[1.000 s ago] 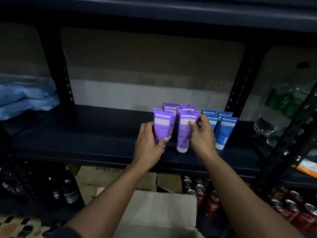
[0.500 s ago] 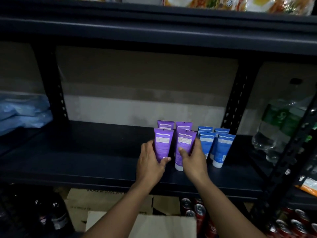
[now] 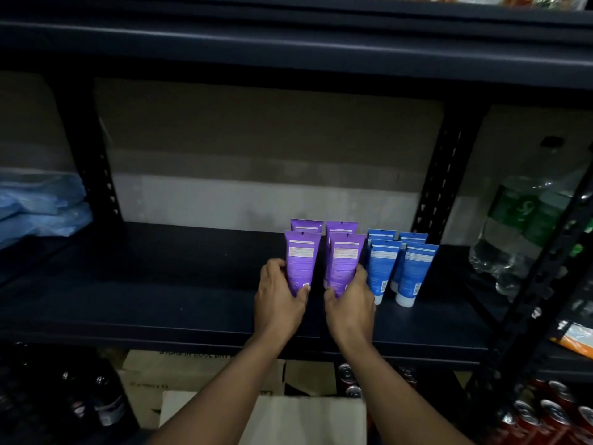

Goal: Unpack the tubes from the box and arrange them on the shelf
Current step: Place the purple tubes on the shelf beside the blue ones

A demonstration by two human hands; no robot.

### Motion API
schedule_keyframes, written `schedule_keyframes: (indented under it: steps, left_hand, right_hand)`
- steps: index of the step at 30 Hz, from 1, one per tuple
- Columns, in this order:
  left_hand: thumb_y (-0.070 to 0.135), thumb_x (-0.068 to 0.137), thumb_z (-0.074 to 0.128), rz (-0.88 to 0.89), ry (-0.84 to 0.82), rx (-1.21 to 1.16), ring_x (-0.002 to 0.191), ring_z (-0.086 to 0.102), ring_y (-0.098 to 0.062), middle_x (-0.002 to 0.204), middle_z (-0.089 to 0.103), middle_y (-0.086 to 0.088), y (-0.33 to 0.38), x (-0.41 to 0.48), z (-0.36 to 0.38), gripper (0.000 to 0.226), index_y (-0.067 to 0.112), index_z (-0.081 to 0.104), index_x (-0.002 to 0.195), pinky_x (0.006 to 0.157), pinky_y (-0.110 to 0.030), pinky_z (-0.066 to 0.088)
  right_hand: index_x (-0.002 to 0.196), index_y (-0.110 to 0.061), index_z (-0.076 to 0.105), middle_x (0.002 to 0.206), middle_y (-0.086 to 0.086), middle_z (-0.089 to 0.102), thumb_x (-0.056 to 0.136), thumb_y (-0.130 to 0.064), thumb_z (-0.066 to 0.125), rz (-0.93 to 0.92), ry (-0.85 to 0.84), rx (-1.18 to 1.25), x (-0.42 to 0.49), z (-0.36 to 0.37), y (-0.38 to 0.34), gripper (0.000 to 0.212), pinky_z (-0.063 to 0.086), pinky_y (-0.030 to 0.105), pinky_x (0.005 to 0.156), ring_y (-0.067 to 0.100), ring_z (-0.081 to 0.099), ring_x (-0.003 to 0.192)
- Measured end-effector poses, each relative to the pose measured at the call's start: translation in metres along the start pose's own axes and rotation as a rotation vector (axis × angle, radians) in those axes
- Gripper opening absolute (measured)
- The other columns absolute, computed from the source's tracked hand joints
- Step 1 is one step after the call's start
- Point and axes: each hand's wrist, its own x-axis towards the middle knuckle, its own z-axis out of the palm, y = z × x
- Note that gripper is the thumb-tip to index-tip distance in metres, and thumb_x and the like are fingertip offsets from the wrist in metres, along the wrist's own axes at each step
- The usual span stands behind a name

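The left hand (image 3: pixel 279 303) curls its fingers and thumb round the bottom of the left purple tube (image 3: pixel 301 261), which is smooth plastic with a flat top. The right hand (image 3: pixel 351 305) grips the right purple tube (image 3: pixel 345 263) the same way. Both stand cap-down on the dark metal shelf (image 3: pixel 160 284), just beside shiny blue tubes (image 3: pixel 414 271) with round white caps, and the pale cardboard box (image 3: pixel 305 419) sits below.

purple tubes (image 3: pixel 341 227): four, upright on caps, two rows on your shelf (image 3: pixel 160 300) | front-left purple tube (image 3: pixel 301 261) in your left hand (image 3: pixel 279 303), front-right purple tube (image 3: pixel 345 261) in your right hand (image 3: pixel 351 306) | blue tubes (image 3: pixel 414 271): four, upright, just right | box (image 3: pixel 305 419): pale cardboard, below shelf
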Motion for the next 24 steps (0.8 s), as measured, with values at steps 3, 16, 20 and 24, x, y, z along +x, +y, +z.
schedule_keyframes:
  steps: [3,16,20,24]
  left_hand:
    - [0.022,0.074,0.077,-0.003,-0.003,-0.01,0.1,0.057,-0.017,0.113,0.054,0.001,-0.001,0.003,0.003,0.048,0.018,0.045,0.109,0.08,-0.031,0.048]
    - [0.019,0.076,0.075,-0.023,-0.033,-0.023,0.109,0.056,-0.018,0.122,0.052,-0.001,0.0,0.011,0.008,0.054,0.017,0.044,0.12,0.089,-0.037,0.05]
    - [0.02,0.076,0.075,-0.02,-0.044,-0.027,0.11,0.056,-0.018,0.122,0.052,-0.001,-0.002,0.013,0.01,0.054,0.017,0.044,0.12,0.089,-0.039,0.05]
    - [0.026,0.072,0.079,-0.027,-0.062,-0.035,0.109,0.056,-0.018,0.122,0.052,-0.001,-0.003,0.013,0.008,0.061,0.017,0.044,0.12,0.089,-0.039,0.05]
  right_hand:
    - [0.134,-0.016,0.04,0.118,0.01,0.064,0.086,-0.012,0.068,-0.013,-0.007,0.016,0.001,0.001,0.0,0.056,0.053,0.039,0.085,0.03,0.063,0.106]
    - [0.135,-0.013,0.041,0.114,0.015,0.067,0.087,-0.01,0.066,0.0,-0.039,0.024,0.01,0.007,-0.001,0.055,0.052,0.038,0.083,0.034,0.064,0.103]
    - [0.136,-0.013,0.04,0.114,0.014,0.068,0.087,-0.009,0.067,0.003,-0.033,0.049,0.012,0.011,0.001,0.056,0.054,0.04,0.083,0.034,0.065,0.101]
    - [0.148,-0.015,0.027,0.122,0.011,0.065,0.084,-0.014,0.071,-0.01,-0.057,0.06,0.009,0.011,0.005,0.077,0.053,0.041,0.088,0.031,0.064,0.108]
